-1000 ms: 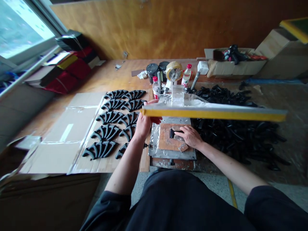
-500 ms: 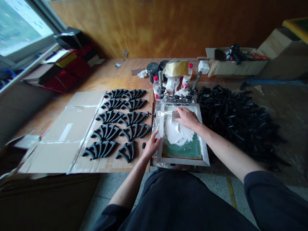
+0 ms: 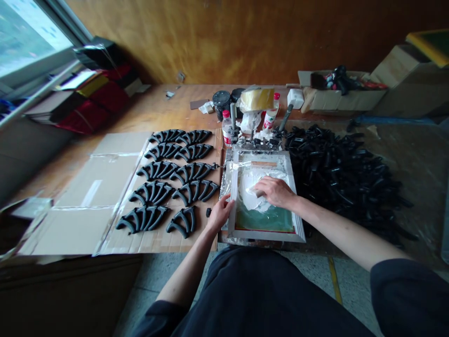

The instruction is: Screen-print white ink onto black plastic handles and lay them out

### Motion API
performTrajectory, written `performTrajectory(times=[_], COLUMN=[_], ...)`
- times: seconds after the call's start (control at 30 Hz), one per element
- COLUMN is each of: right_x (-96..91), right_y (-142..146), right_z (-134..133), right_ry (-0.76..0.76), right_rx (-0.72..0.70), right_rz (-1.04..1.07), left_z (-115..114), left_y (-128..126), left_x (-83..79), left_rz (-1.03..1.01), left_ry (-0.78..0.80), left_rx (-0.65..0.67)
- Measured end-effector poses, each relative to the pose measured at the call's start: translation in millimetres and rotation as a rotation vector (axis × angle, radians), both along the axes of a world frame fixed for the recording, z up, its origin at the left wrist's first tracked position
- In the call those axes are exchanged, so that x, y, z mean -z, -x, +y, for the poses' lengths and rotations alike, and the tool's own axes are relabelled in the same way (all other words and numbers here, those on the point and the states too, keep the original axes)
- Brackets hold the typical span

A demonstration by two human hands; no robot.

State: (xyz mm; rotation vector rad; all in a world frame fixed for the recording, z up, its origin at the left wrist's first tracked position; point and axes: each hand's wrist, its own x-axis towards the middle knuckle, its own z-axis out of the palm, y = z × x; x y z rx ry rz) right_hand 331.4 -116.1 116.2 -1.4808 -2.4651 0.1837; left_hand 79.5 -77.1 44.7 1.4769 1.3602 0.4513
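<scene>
One silver metal frame (image 3: 266, 235) with a green mesh (image 3: 261, 220) lies lowered as it did half a second ago, but the right hand (image 3: 278, 191), fingers closed on a small, flat greyish scraper (image 3: 259, 193), has come from the mesh's far end nearer the person, over thick white paste (image 3: 247, 188). The left hand (image 3: 221, 213), partly open, remains at the frame's left rail; whether it grips, I cannot tell.

Flat silver frame (image 3: 261, 235), smeared white paste (image 3: 248, 193)
</scene>
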Motion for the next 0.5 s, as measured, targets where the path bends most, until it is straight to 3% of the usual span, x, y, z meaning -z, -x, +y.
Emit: performTrajectory(times=[0.1,0.23,0.37,0.5], right_x=[5.8,1.2,-23.3,-51.0], right_y=[6.6,5.2,-0.7,-45.7], right_z=[-10.6,-9.3,42.0,79.9], right_ry=[-0.052,0.038,0.017,-0.023], right_rx=[-0.012,0.000,0.271,0.539], right_rz=[-0.022,0.067,0.116,0.195], left_z=[-1.0,-2.5,-1.7,1.3], left_y=[-0.3,-0.6,1.9,1.2], left_x=[-4.1,-9.6,-28.3,-71.9], left_rz=[-0.044,-0.092,-0.213,-0.391], left_ry=[0.013,0.049,0.114,0.105], left_rx=[-0.026,-0.033,-0.007,-0.035])
